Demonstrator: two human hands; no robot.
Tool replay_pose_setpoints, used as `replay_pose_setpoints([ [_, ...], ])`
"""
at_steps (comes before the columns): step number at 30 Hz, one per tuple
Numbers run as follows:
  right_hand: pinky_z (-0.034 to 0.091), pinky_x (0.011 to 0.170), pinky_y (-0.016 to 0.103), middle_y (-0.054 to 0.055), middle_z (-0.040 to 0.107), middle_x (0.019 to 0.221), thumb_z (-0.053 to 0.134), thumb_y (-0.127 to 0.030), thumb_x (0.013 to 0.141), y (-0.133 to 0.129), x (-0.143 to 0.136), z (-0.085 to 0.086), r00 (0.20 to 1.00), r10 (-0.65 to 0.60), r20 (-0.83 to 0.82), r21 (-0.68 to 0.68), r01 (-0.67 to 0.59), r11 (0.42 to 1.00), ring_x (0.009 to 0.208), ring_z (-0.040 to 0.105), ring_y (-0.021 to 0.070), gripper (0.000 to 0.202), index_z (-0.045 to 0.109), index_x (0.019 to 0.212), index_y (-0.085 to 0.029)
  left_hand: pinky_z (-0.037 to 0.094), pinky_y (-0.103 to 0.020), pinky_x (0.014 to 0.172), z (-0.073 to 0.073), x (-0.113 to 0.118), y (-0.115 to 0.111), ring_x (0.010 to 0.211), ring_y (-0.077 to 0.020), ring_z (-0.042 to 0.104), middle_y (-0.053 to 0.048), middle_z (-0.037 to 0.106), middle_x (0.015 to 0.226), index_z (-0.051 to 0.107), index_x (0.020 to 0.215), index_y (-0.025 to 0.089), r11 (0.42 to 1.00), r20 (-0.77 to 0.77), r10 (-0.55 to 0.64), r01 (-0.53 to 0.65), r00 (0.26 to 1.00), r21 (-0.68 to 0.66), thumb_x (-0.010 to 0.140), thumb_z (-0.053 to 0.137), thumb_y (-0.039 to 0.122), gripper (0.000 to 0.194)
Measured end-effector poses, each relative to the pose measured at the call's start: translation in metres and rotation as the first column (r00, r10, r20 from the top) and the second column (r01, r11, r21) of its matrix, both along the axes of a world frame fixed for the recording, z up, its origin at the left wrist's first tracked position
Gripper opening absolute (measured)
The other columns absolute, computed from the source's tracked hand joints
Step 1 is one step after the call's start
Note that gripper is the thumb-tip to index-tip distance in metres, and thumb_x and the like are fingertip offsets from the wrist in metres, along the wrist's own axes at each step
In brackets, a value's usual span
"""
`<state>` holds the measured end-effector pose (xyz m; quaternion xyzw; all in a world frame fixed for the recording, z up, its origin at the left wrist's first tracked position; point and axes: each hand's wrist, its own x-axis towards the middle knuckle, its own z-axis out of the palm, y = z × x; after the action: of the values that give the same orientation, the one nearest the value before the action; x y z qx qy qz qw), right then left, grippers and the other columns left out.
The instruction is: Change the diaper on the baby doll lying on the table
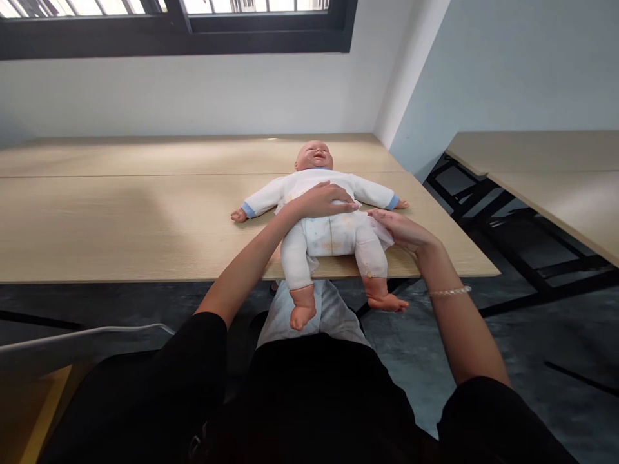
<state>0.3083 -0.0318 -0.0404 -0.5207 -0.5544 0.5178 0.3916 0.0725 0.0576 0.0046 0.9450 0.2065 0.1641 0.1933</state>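
A baby doll [319, 183] in a white top with blue cuffs lies on its back on the table, its head toward the wall and its feet past the front edge. A white diaper [331, 235] covers its hips, with a yellow line down the front. My left hand [329, 198] rests flat over the doll's belly at the diaper's upper edge, fingers stretched out. At the doll's hip on the right of the view, my right hand [401, 229] has its fingers against the diaper's side, with thin whitish material bunched under them. Those fingertips are partly hidden.
The light wooden table [120, 219] extends to the left along the wall below a dark-framed window [265, 42]. Another table [546, 151] with black folding legs [522, 258] stands at the right, across a gap. A white cable [97, 330] crosses the lower left.
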Motion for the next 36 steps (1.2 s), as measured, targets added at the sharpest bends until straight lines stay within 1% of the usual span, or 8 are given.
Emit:
replay_pose_setpoints([
  [4,0.060,0.097,0.039,0.007,0.072,0.127,0.054,-0.058,0.098,0.014,-0.005,-0.005,1.000,-0.021,0.019,0.032,0.020,0.999,0.121,0.065,0.0283,0.041,0.073,0.112,-0.024,0.028,-0.037,0.110,-0.001,0.000,0.002,0.108,-0.0220,0.062,-0.005,0.075,0.115,0.074,0.107,0.018,1.000,0.003,-0.010,0.010,1.000,0.013,0.100,0.040,0.059,0.054],
  [9,0.059,0.075,0.028,0.007,0.075,0.111,0.049,-0.062,0.101,0.016,-0.008,-0.005,0.997,0.031,-0.076,-0.026,-0.033,0.999,0.097,0.070,0.0217,0.047,0.072,0.109,-0.022,0.030,-0.037,0.109,-0.003,0.001,0.003,0.105,-0.0217,0.062,-0.007,0.074,0.112,0.074,0.107,0.016,0.999,0.007,-0.016,0.015,1.000,0.031,0.101,0.038,0.059,0.056],
  [14,0.051,0.055,0.023,0.006,0.072,0.087,0.048,-0.065,0.100,0.018,-0.008,-0.009,0.985,-0.099,-0.141,-0.102,0.085,0.991,0.068,0.063,0.0162,0.051,0.070,0.099,-0.020,0.029,-0.038,0.110,-0.001,0.000,0.001,0.108,-0.0227,0.062,-0.005,0.074,0.115,0.074,0.105,0.018,0.999,0.007,-0.001,0.001,1.000,0.032,0.100,0.038,0.060,0.055],
  [18,0.049,0.053,0.022,0.004,0.070,0.082,0.060,-0.063,0.094,0.020,-0.009,-0.011,0.966,-0.155,-0.208,-0.114,0.133,0.985,0.064,0.062,0.0152,0.044,0.067,0.094,-0.020,0.032,-0.036,0.107,-0.001,0.000,0.002,0.103,-0.0212,0.063,-0.004,0.075,0.111,0.074,0.101,0.019,0.999,0.006,0.008,-0.008,1.000,0.042,0.100,0.038,0.061,0.054],
  [21,0.050,0.056,0.024,0.002,0.069,0.081,0.069,-0.056,0.088,0.019,-0.010,-0.008,0.945,-0.218,-0.246,-0.097,0.200,0.975,0.065,0.062,0.0164,0.036,0.066,0.094,-0.021,0.035,-0.035,0.104,-0.002,-0.001,0.003,0.098,-0.0200,0.063,-0.004,0.076,0.106,0.075,0.100,0.019,0.999,0.012,-0.001,0.000,1.000,0.049,0.099,0.040,0.060,0.053],
  [25,0.051,0.065,0.024,-0.001,0.068,0.081,0.078,-0.033,0.074,0.017,-0.010,-0.003,0.897,-0.276,-0.344,-0.087,0.263,0.961,0.072,0.061,0.0151,0.029,0.069,0.099,-0.021,0.039,-0.032,0.100,0.000,-0.001,0.004,0.097,-0.0202,0.064,-0.004,0.076,0.105,0.076,0.101,0.019,0.998,0.024,-0.031,0.030,0.999,0.049,0.098,0.043,0.059,0.053],
  [30,0.050,0.060,0.022,-0.003,0.062,0.073,0.077,-0.024,0.066,0.014,-0.015,-0.001,0.854,-0.192,-0.483,-0.067,0.183,0.981,0.065,0.057,0.0134,0.044,0.068,0.109,-0.020,0.040,-0.032,0.097,0.003,-0.001,0.002,0.101,-0.0212,0.063,-0.004,0.076,0.110,0.077,0.103,0.020,0.999,0.020,-0.027,0.027,0.999,0.019,0.096,0.046,0.058,0.050],
  [36,0.056,0.062,0.027,-0.001,0.068,0.083,0.070,-0.030,0.077,0.014,-0.018,0.000,0.880,-0.057,-0.472,-0.005,0.063,0.998,0.069,0.063,0.0174,0.052,0.059,0.128,-0.026,0.041,-0.031,0.098,0.009,-0.003,0.001,0.110,-0.0216,0.062,-0.004,0.073,0.118,0.073,0.108,0.021,0.997,-0.015,-0.029,0.028,0.999,-0.075,0.092,0.052,0.055,0.044],
])
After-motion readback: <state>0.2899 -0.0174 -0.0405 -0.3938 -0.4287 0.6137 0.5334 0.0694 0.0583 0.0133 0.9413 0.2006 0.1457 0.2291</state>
